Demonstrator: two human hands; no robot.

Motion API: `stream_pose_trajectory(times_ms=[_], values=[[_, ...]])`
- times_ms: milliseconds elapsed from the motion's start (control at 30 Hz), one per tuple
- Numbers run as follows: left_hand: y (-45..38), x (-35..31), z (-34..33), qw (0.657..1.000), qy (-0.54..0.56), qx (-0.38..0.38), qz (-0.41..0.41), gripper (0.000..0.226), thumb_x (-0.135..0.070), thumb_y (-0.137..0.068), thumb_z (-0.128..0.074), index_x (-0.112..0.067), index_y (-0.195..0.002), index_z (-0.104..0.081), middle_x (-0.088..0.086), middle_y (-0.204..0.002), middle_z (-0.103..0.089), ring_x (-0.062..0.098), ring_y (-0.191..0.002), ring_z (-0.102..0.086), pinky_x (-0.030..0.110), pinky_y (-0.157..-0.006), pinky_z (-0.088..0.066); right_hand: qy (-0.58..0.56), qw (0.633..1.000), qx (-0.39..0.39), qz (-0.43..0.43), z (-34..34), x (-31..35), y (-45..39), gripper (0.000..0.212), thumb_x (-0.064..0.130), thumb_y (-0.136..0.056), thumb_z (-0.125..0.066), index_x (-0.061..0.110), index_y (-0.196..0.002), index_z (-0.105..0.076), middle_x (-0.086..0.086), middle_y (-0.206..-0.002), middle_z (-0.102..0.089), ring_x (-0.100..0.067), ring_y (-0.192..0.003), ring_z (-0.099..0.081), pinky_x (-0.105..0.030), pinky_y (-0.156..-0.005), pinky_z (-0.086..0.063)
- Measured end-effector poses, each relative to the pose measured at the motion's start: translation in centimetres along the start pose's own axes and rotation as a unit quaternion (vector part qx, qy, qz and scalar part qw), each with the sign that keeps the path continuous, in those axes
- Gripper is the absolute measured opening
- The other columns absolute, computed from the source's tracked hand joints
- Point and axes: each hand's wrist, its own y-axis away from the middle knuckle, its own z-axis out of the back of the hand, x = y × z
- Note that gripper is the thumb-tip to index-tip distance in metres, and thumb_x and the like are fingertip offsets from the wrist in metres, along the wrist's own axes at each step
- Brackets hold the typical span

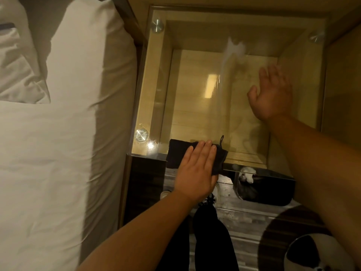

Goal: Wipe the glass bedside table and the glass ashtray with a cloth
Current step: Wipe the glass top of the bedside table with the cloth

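Observation:
The glass bedside table (187, 98) fills the upper middle of the view, a clear top on round metal studs over a wooden box frame. A dark cloth (176, 153) lies on its near edge and hangs slightly over it. My left hand (197, 171) presses flat on the cloth with straight fingers. Farther back on the right, my right hand (273, 94) is spread open with its palm on or just above the glass. A whitish smear (234, 48) shows on the glass near the back. I see no ashtray.
A bed with white sheets (48, 153) and a pillow (17, 65) runs along the left, close to the table. My legs in dark trousers (211, 231) stand on the wood-pattern floor below. A round dark and white object (312, 251) sits at bottom right.

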Motion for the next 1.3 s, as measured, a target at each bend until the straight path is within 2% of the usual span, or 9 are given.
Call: stream_pose_trajectory(times_ms=[533,667,733,800,933,1000,1067,1167,1300], values=[[3.1,-0.9,0.0,0.999,0.033,0.034,-0.003,0.068,-0.046,-0.087,-0.034,-0.009,-0.144,-0.039,0.012,-0.152,-0.035,0.025,-0.142,-0.027,0.044,-0.118,-0.014,-0.019,0.999,0.047,0.005,0.9,-0.9,0.4,0.062,0.043,-0.093,-0.032,0.009,-0.146,-0.034,-0.020,-0.155,-0.024,-0.035,-0.144,-0.017,-0.051,-0.116,-0.013],[3.3,-1.6,2.0,0.991,0.126,0.030,0.034,0.066,-0.046,-0.089,-0.027,-0.011,-0.144,-0.039,0.009,-0.151,-0.038,0.021,-0.142,-0.029,0.039,-0.119,-0.010,0.017,0.997,0.073,-0.029,1.4,-3.1,3.3,0.064,0.045,-0.092,-0.030,0.012,-0.147,-0.029,-0.017,-0.157,-0.020,-0.035,-0.145,-0.015,-0.053,-0.115,-0.010],[3.2,-2.1,3.9,0.964,0.248,0.021,0.094,0.053,-0.044,-0.093,-0.028,-0.019,-0.135,-0.049,0.002,-0.135,-0.055,0.014,-0.128,-0.046,0.032,-0.112,-0.028,0.027,0.996,0.079,-0.031,1.8,-4.1,4.3,0.065,0.045,-0.091,-0.027,0.014,-0.148,-0.028,-0.017,-0.156,-0.021,-0.036,-0.144,-0.016,-0.053,-0.116,-0.010],[2.8,-2.2,6.1,0.890,0.407,0.031,0.203,0.032,-0.040,-0.099,-0.036,-0.022,-0.106,-0.061,-0.004,-0.099,-0.066,0.008,-0.094,-0.060,0.029,-0.084,-0.045,0.032,0.995,0.086,-0.035,2.0,-4.3,4.5,0.065,0.045,-0.090,-0.026,0.015,-0.148,-0.027,-0.016,-0.156,-0.022,-0.036,-0.144,-0.016,-0.053,-0.116,-0.010],[0.4,-1.4,8.4,0.511,0.750,0.065,0.416,0.026,-0.035,-0.100,-0.042,-0.020,-0.095,-0.063,0.003,-0.097,-0.069,0.016,-0.094,-0.064,0.032,-0.081,-0.048,0.030,0.995,0.088,-0.046,2.0,-3.9,4.6,0.063,0.041,-0.091,-0.028,0.015,-0.148,-0.027,-0.015,-0.157,-0.021,-0.034,-0.145,-0.015,-0.051,-0.116,-0.009],[-1.6,-0.9,9.3,0.429,0.805,0.025,0.409,0.027,-0.032,-0.101,-0.041,-0.014,-0.109,-0.060,0.006,-0.106,-0.067,0.019,-0.102,-0.062,0.033,-0.083,-0.048,0.037,0.994,0.093,-0.047,2.1,-3.9,4.7,0.063,0.042,-0.091,-0.028,0.016,-0.149,-0.027,-0.014,-0.157,-0.023,-0.033,-0.145,-0.016,-0.051,-0.116,-0.010],[-4.3,-0.3,11.2,0.438,0.812,-0.019,0.386,0.032,-0.033,-0.101,-0.039,-0.014,-0.121,-0.055,0.005,-0.107,-0.066,0.018,-0.101,-0.061,0.032,-0.082,-0.048,0.045,0.993,0.094,-0.046,2.2,-4.0,4.7,0.063,0.043,-0.091,-0.027,0.017,-0.148,-0.028,-0.014,-0.156,-0.025,-0.032,-0.144,-0.018,-0.050,-0.116,-0.012],[-10.8,1.7,13.6,0.508,0.779,-0.079,0.359,0.036,-0.039,-0.101,-0.039,-0.012,-0.115,-0.057,0.003,-0.095,-0.066,0.015,-0.090,-0.062,0.030,-0.072,-0.047,0.057,0.992,0.100,-0.045,2.3,-3.9,4.6,0.064,0.045,-0.091,-0.024,0.017,-0.148,-0.030,-0.012,-0.156,-0.026,-0.031,-0.144,-0.019,-0.050,-0.117,-0.013],[-21.0,4.8,16.5,0.774,0.541,-0.205,0.259,0.046,-0.049,-0.098,-0.035,-0.013,-0.118,-0.058,0.006,-0.103,-0.065,0.020,-0.094,-0.064,0.035,-0.075,-0.052,0.069,0.992,0.101,-0.043,2.2,-3.9,4.6,0.064,0.046,-0.091,-0.021,0.019,-0.148,-0.030,-0.009,-0.157,-0.026,-0.028,-0.145,-0.019,-0.047,-0.118,-0.009]])
